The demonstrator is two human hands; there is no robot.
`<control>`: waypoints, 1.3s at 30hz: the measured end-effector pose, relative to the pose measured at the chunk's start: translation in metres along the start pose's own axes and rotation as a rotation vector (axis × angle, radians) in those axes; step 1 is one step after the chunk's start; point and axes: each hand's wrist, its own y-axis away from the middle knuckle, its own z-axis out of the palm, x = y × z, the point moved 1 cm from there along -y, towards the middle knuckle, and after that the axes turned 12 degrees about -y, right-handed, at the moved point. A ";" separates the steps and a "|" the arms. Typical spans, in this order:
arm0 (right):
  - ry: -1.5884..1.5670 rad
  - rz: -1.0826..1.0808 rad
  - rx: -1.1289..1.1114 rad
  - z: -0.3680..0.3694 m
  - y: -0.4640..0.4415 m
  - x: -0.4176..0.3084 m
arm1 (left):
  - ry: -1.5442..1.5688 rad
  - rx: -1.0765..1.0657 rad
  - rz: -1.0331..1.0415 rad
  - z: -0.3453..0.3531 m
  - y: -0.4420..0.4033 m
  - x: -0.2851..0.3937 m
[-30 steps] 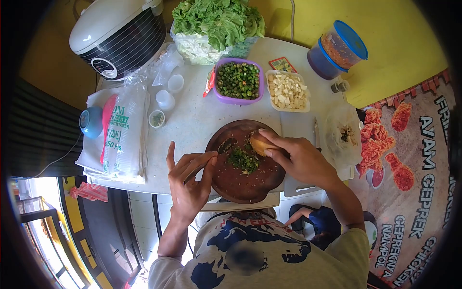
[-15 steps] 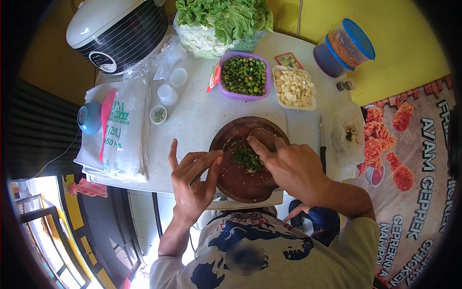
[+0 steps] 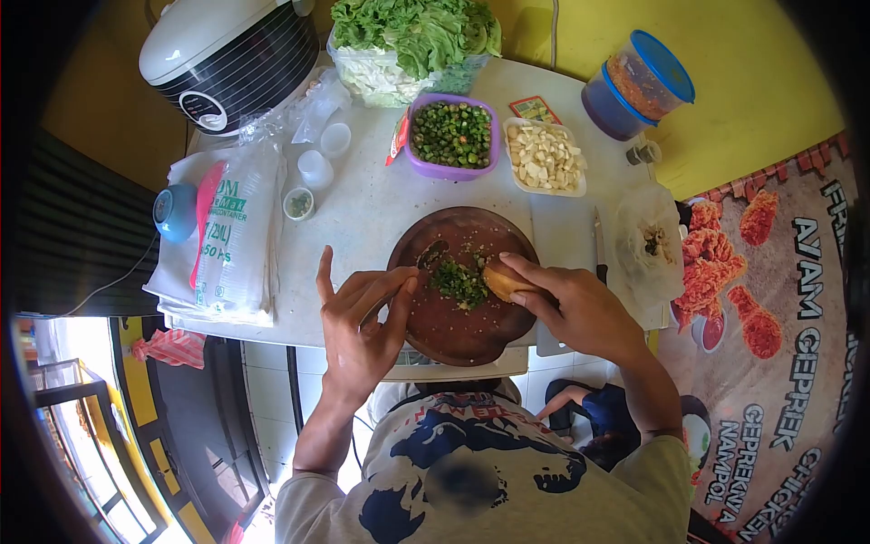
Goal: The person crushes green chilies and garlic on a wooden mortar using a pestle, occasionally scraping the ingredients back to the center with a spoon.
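Note:
A round brown mortar (image 3: 444,331) stands at the table's front edge, with crushed green chili (image 3: 460,283) in its middle. My right hand (image 3: 580,304) is closed round a light wooden pestle (image 3: 504,279), whose head rests at the right of the green heap. At the mortar's left rim, my left hand (image 3: 367,313) pinches the handle of a spoon (image 3: 433,254). The spoon's dark bowl lies inside the mortar, left of the heap. Most of its handle is hidden by the fingers.
Behind the mortar are a purple tub of cut green chili (image 3: 453,172) and a white tray of garlic (image 3: 546,163). A knife (image 3: 599,247) lies to the right. Plastic packs (image 3: 240,281) are at the left, a rice cooker (image 3: 231,72) behind. A person (image 3: 598,412) sits below.
The pestle, hidden under my right hand half a second ago, shows again as that hand has tilted and shifted right. My left hand keeps its pinch. The view has shifted slightly.

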 end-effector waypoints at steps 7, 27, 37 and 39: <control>0.180 0.021 -0.003 0.022 0.006 -0.014 | 0.017 -0.023 -0.007 -0.002 0.005 0.003; -0.267 0.177 -0.033 0.002 -0.012 -0.010 | 0.003 -0.009 0.012 -0.002 0.009 0.002; 0.266 -0.019 -0.098 0.024 0.008 -0.025 | 0.019 -0.013 -0.010 -0.001 0.010 -0.001; 0.302 -0.065 -0.075 0.030 0.000 -0.031 | 0.019 -0.025 -0.011 -0.002 0.009 -0.001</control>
